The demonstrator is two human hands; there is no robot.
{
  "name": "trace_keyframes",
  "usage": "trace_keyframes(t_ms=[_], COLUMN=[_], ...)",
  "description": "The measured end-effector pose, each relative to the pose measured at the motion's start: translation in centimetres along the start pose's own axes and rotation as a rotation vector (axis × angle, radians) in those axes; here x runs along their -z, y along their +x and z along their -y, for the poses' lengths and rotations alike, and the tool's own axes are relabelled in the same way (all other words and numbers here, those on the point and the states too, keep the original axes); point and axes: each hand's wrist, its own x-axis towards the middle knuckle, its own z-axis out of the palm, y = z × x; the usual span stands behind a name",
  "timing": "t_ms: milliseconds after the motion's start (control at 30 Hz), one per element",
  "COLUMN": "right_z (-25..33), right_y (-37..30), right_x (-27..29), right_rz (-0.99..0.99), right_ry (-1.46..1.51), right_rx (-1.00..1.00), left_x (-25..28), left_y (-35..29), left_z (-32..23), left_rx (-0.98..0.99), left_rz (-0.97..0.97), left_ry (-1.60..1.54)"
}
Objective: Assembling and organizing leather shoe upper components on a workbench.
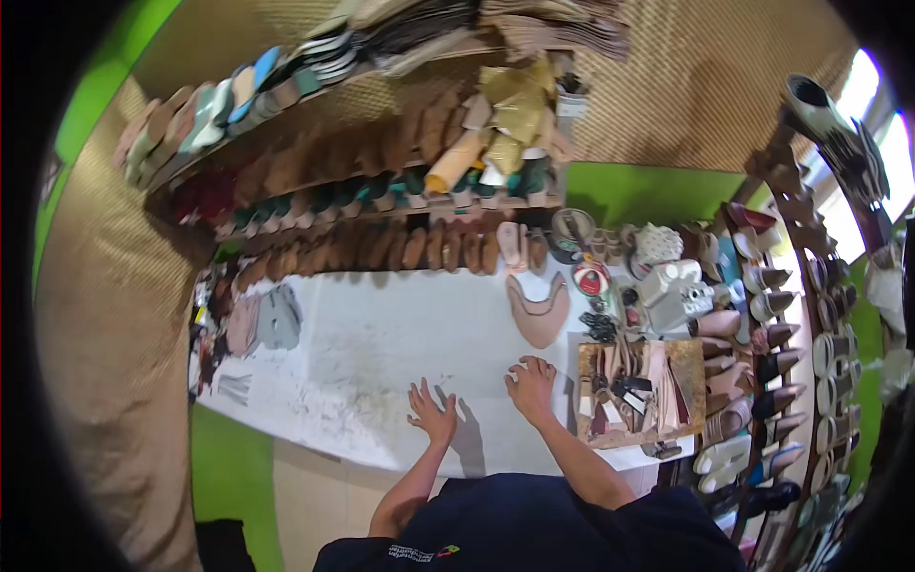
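Observation:
Over the near part of the white worktable (pixel 381 334), my left hand (pixel 434 416) is open with fingers spread and nothing in it. A shadow falls on the tabletop beside it. My right hand (pixel 534 385) is farther right, its fingers bent but apart, also holding nothing. Just beyond the right hand lies a U-shaped tan leather piece (pixel 538 329), apart from the fingers. To the right of that hand is a brown board (pixel 686 367) carrying several leather strips and small tools. Whether either hand touches the tabletop, I cannot tell.
Grey and pink material pieces (pixel 276 319) lie at the table's left end. Rows of brown shoe lasts (pixel 410 250) line the far edge beneath shelves. A white sewing-machine-like device (pixel 675 294) and a round red-and-white container (pixel 591 277) stand back right. Shoe racks (pixel 772 362) border the right side.

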Motion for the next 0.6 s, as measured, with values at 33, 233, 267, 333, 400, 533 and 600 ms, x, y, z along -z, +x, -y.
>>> trace_keyframes(t_ms=[33, 233, 267, 333, 400, 533, 600], right_z=[0.9, 6.0, 6.5, 8.1, 10.1, 16.2, 20.3], right_y=[0.4, -3.0, -3.7, -4.7, -5.8, -7.8, -9.1], right_x=[-0.4, -3.0, -3.8, -5.3, -6.9, -11.4, -14.2], right_rz=[0.004, 0.0, 0.029, 0.076, 0.168, 0.208, 0.209], right_ry=[0.004, -0.047, 0.006, 0.061, 0.078, 0.068, -0.024], right_rx=[0.026, 0.242, 0.206, 0.206, 0.176, 0.236, 0.286], left_x=[0.5, 5.6, 6.6, 8.6, 10.7, 15.4, 17.9], left_y=[0.3, -1.4, -1.6, -1.7, -1.7, -1.9, -1.8], left_z=[0.4, 4.8, 5.7, 8.4, 11.9, 20.3, 24.8], left_rx=[-0.004, 0.042, 0.035, 0.045, 0.079, 0.148, 0.154], left_rz=[-0.019, -0.098, -0.121, -0.167, -0.201, -0.189, -0.215], left_ry=[-0.006, -0.082, -0.094, -0.106, -0.118, -0.135, -0.129])
